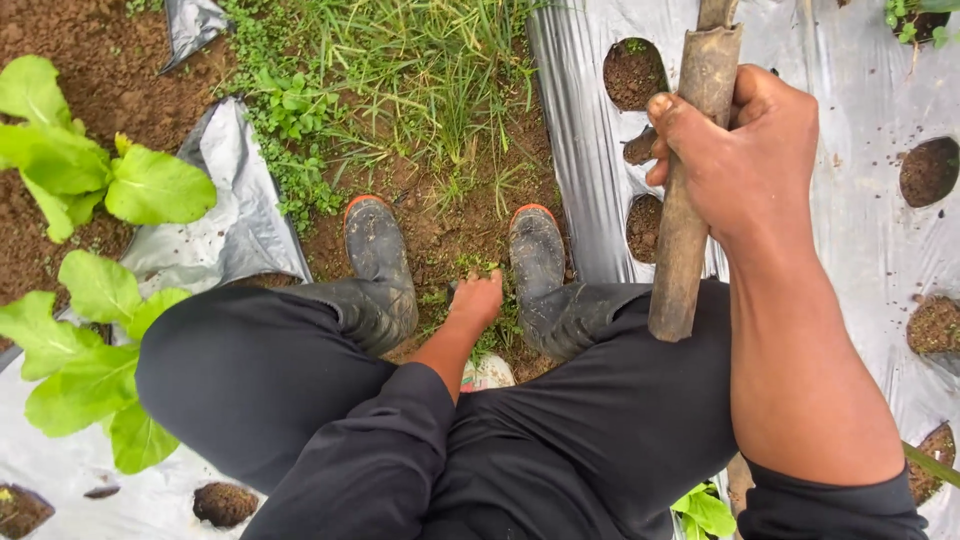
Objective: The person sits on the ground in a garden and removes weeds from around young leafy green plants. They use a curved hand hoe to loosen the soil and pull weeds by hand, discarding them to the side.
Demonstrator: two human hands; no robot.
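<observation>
My right hand (745, 150) is closed around a thick, muddy wooden handle (690, 180) that rises out of the top of the head view. Its lower end hangs over my right thigh. My left hand (477, 300) reaches down between my two muddy rubber boots (378, 262), fingers pressed into the low grass and weeds (470, 268) on the soil. Whether it grips any weeds I cannot tell. I am crouched, dark trousers filling the lower view.
Silver plastic mulch (860, 230) with round planting holes (928, 170) covers the bed on the right. Another mulch sheet (235, 220) lies at left with leafy green plants (70, 170). A grassy furrow (420, 80) runs between the beds.
</observation>
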